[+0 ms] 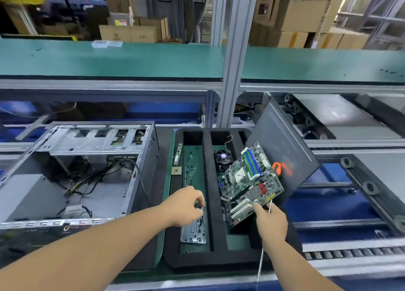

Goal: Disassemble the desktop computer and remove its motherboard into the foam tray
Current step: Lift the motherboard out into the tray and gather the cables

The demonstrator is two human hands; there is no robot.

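The green motherboard (252, 184), with blue memory slots and white expansion slots, hangs tilted above the right compartment of the black foam tray (208, 203). My right hand (270, 221) grips its near corner. My left hand (186, 206) hovers over the tray's left compartment, fingers pinched on a small dark part, above a metal plate (194, 231) lying there. The open computer case (72, 176) lies on its side to the left, loose cables inside. A cooler fan (223, 158) sits in the right compartment, partly hidden by the board.
The case's dark side panel (282, 152) leans upright just right of the tray. A memory stick (178, 153) and a small square chip (176, 170) lie on the green mat left of the foam. A roller conveyor (350, 254) runs at the right, a green shelf (109, 60) above.
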